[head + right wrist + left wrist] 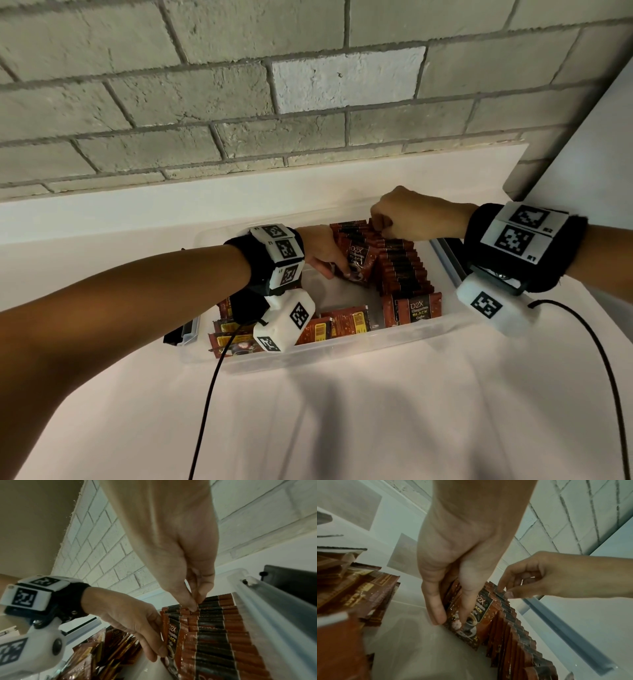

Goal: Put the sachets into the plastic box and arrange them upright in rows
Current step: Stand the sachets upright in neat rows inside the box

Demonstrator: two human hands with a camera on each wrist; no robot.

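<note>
Sachets [404, 270]: flat glossy foil packets, red-brown with black bands and crimped edges, standing upright in a row along the right side of the box [342, 356], which is clear, smooth plastic and rectangular. We read "D2X" and "BLACK Coffee" on the fronts. Our left hand [322, 251] grips a few sachets [471, 616] beside the row, fingers down their faces; our right hand [407, 216] pinches the row's top edges. Loose sachets [339, 323] lie flat at the near end. Box rests on white cloth [376, 421]; grey brick wall [239, 85] behind.
</note>
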